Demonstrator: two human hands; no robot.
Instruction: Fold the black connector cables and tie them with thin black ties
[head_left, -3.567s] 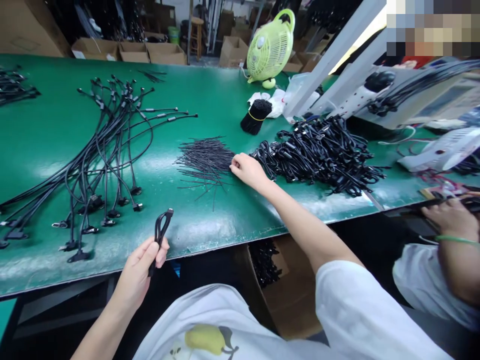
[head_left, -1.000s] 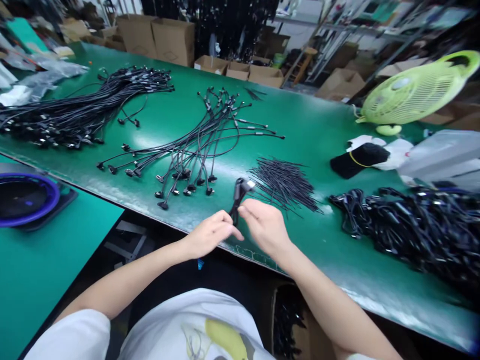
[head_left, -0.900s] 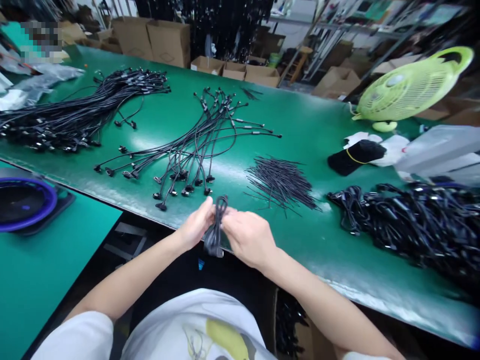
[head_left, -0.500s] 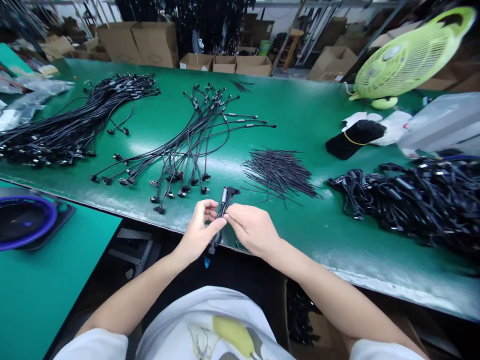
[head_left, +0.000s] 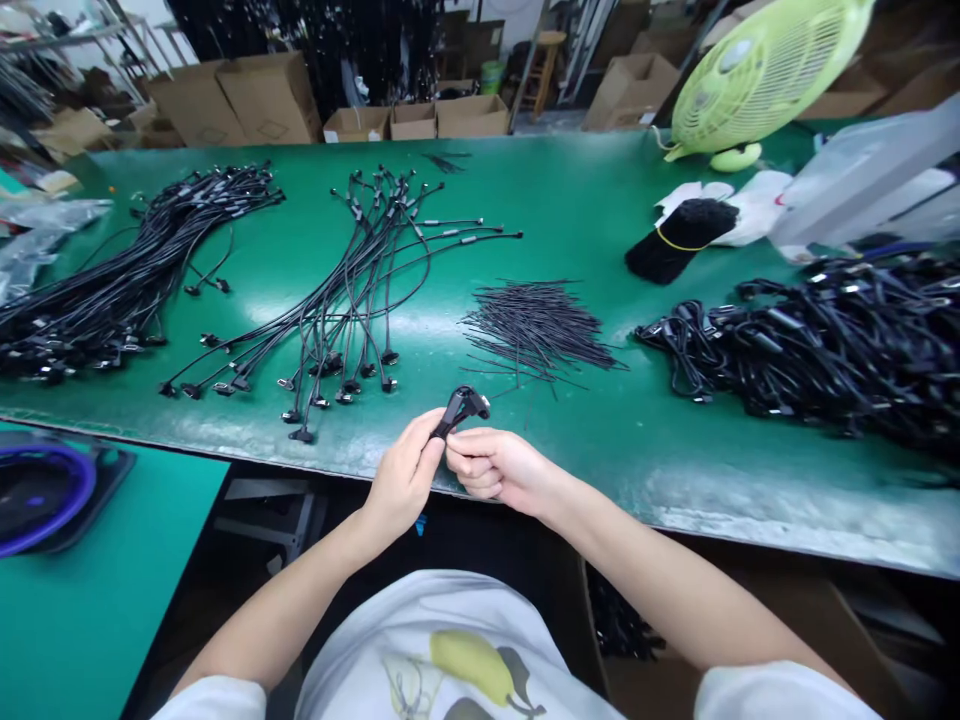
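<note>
A folded black cable (head_left: 460, 408) with an angled connector is gripped in my left hand (head_left: 409, 468), above the front edge of the green table. My right hand (head_left: 504, 466) is closed in a pinch right beside it, thumb and forefinger touching near the middle of the bundle. What those fingertips hold is too small to make out; thin black ties (head_left: 536, 325) lie in a loose pile just beyond. To the left of the pile, several unfolded black cables (head_left: 352, 270) spread across the table.
A thick stack of straight cables (head_left: 142, 270) lies far left, and a heap of folded cables (head_left: 832, 350) fills the right. Behind that heap are a banded black bundle (head_left: 679, 240) and a green fan (head_left: 757, 80). A purple-rimmed round device (head_left: 86, 490) sits on the lower-left surface.
The folded cable has turned, its connector end now tipped away and rightward. My right fingers have curled in more tightly near the cable. The whole view has shifted a little.
</note>
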